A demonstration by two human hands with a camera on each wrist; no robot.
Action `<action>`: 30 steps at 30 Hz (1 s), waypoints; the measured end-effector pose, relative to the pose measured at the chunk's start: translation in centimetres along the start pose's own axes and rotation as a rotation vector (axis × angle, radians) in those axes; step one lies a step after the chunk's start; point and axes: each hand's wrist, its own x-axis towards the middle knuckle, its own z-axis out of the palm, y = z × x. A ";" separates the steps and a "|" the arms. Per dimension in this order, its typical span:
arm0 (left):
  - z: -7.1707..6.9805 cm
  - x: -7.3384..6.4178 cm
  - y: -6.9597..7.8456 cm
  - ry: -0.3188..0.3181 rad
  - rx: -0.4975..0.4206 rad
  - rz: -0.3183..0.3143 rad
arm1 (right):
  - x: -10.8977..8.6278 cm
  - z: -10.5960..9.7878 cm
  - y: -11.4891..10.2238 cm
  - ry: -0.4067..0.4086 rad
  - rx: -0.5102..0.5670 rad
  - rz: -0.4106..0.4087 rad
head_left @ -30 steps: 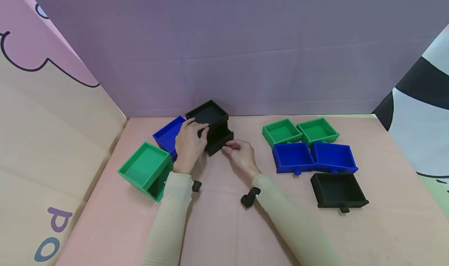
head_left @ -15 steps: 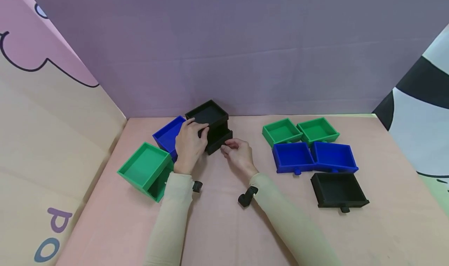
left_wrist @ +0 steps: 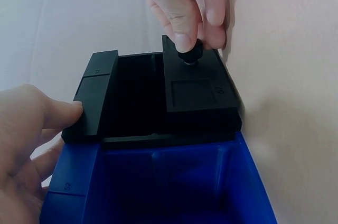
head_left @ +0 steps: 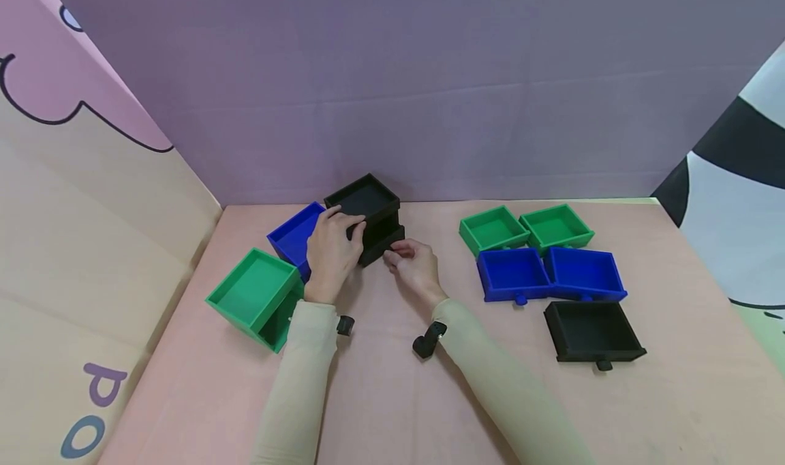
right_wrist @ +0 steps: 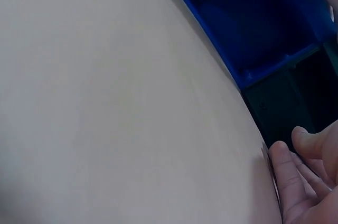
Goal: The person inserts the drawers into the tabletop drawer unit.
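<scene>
A black drawer case [head_left: 363, 196], recessed on top, stands at the back of the table in the head view. My left hand [head_left: 331, 253] grips its left side, the thumb pressed on its front edge [left_wrist: 92, 97] in the left wrist view. A black drawer [left_wrist: 193, 94] sits partly in the lower opening. My right hand [head_left: 416, 266] pinches the drawer's round knob [left_wrist: 191, 54] between thumb and fingers. Left of the black case, partly hidden by my left hand, is a blue case [head_left: 294, 236]. A green case [head_left: 254, 284] stands nearest on the left.
On the right of the table [head_left: 392, 397] lie green drawers [head_left: 555, 228] at the back, blue drawers [head_left: 514, 274] before them, and a black drawer [head_left: 593, 332] in front. A purple-grey cloth wall [head_left: 429, 138] rises behind. A printed panel [head_left: 80, 247] borders the left.
My right hand has moved slightly left, pushing the black drawer a little farther into the case. My left hand and the case have stayed in place.
</scene>
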 end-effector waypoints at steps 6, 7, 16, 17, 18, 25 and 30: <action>0.0 0.1 0.0 0.006 -0.008 0.006 | 0.2 0.1 0.0 0.006 0.000 0.011; 0.0 0.1 0.0 0.008 -0.008 0.007 | 0.2 0.1 0.0 0.005 0.000 0.011; 0.2 0.1 -0.1 0.027 0.008 0.022 | 0.2 0.1 0.0 -0.003 -0.041 -0.002; 0.2 0.1 -0.2 0.027 0.008 0.021 | 0.2 0.1 0.0 -0.002 -0.044 -0.002; 0.2 0.0 -0.2 0.026 0.007 0.019 | 0.3 0.1 0.0 -0.002 -0.046 -0.002; 0.2 0.0 -0.1 0.025 0.009 0.016 | 0.5 0.4 -0.2 0.004 -0.030 -0.001; 0.2 0.0 -0.2 0.022 0.016 0.016 | 0.6 0.8 -0.2 0.008 -0.006 -0.017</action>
